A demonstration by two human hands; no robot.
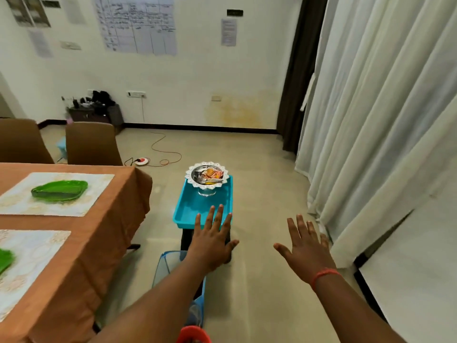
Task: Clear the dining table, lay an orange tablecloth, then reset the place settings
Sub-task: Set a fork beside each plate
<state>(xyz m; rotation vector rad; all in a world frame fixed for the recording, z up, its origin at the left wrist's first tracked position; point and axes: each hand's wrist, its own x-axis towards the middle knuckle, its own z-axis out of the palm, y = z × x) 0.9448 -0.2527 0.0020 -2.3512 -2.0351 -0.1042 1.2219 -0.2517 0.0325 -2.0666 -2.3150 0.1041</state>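
Beside the worktop (81, 256), over the tiled floor, both hands reach forward with palms down and nothing in them: the left hand (212, 243) has its fingers (220, 214) straight and spread, released, with their tips in front of the near edge of a turquoise tray (183, 206), though whether they touch it cannot be told; the right hand (305, 246) is likewise flat and spread, released, hanging over bare floor to the right of the tray, with a red thread band (324, 274) round its wrist. The tray sits on a dark stool (185, 237), and at its far end stands a silver pedestal bowl (207, 177) with a scalloped rim, holding cutlery and small orange packets. An orange tablecloth (116, 219) already covers the worktop on the left and drapes over its corner. On it lie two pale patterned placemats, the farther placemat (99, 191) bearing a green leaf-shaped plate (59, 190), the nearer placemat (37, 248) bearing another green plate (5, 262) cut off by the picture's edge. Two brown chairs (92, 144) stand at the far side. A blue mesh basket (170, 261) sits on the floor below the left forearm. White curtains (383, 120) hang on the right.
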